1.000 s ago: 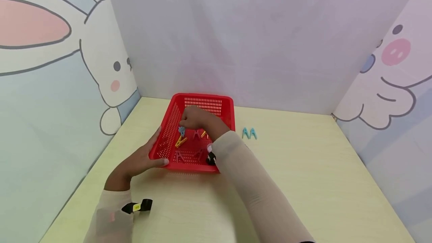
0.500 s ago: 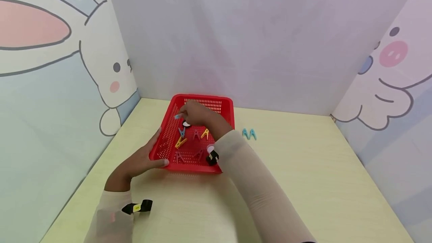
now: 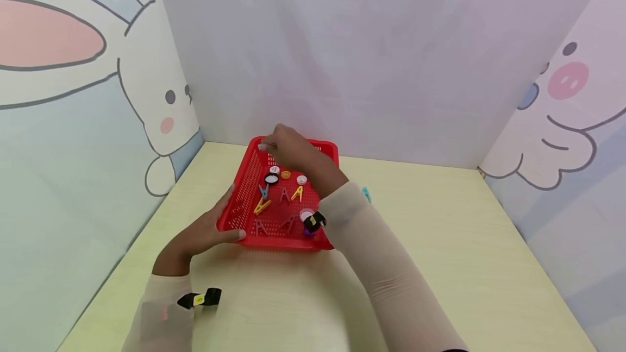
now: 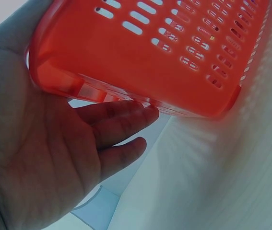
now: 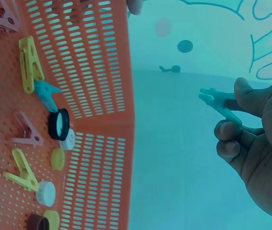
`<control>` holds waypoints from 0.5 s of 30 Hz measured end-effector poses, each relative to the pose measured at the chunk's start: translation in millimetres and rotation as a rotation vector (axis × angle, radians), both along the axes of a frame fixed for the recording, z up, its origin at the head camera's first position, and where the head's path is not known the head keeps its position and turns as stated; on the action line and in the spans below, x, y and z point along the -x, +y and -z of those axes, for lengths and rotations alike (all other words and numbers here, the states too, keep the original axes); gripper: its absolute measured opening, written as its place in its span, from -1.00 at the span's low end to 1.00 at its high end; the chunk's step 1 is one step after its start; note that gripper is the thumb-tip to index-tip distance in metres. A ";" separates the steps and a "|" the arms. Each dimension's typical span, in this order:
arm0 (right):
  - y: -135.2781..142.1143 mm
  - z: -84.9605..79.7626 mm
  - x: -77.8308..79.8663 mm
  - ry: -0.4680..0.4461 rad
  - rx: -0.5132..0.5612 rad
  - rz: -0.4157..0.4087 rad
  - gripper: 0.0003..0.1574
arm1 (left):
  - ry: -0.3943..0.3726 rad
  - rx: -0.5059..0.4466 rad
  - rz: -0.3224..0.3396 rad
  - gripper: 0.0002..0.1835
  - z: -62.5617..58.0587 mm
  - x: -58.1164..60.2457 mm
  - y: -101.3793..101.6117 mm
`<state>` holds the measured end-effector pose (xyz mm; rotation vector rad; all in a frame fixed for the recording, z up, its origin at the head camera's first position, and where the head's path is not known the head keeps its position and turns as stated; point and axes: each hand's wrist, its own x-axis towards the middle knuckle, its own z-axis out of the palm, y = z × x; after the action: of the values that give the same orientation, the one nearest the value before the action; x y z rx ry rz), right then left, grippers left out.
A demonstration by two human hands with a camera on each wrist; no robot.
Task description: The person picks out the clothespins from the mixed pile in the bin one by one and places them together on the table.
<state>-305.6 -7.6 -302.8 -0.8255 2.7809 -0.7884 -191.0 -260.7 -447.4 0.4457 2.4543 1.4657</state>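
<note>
A red plastic basket (image 3: 288, 244) stands on the table. My left hand (image 3: 205, 233) grips its near left corner, thumb over the rim and fingers along the outer wall. Above the basket's far left part, my right hand (image 3: 294, 150) pinches a light blue clothespin (image 5: 216, 103) between thumb and fingers; the right wrist view shows its jaws pointing away from the palm. Inside the basket lie a blue clothespin (image 3: 264, 192), a yellow clothespin (image 3: 262, 206), another yellow clothespin (image 3: 298, 194) and several reddish clothespins (image 3: 285, 195).
Among the clothespins in the basket are several bottle caps, such as a black-rimmed cap (image 3: 271, 178), a white cap (image 3: 301, 180) and a yellow cap (image 3: 286, 175). One light blue clothespin (image 3: 367, 195) shows on the table (image 3: 440, 243), beside the right forearm. Fabric walls enclose the table.
My right hand has risen from inside the basket toward its far rim, bringing the clothespin up. Its forearm now covers one of two blue clothespins on the table. The left hand stays put.
</note>
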 end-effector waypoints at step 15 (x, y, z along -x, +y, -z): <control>59.4 -14.1 -11.4 0.239 0.010 0.042 -0.46 | -0.007 0.011 -0.008 0.44 2.5 2.3 2.5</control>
<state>-294.2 51.8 -288.7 -0.9228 3.0133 -0.7568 -193.3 -258.2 -449.9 0.4288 2.4605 1.4529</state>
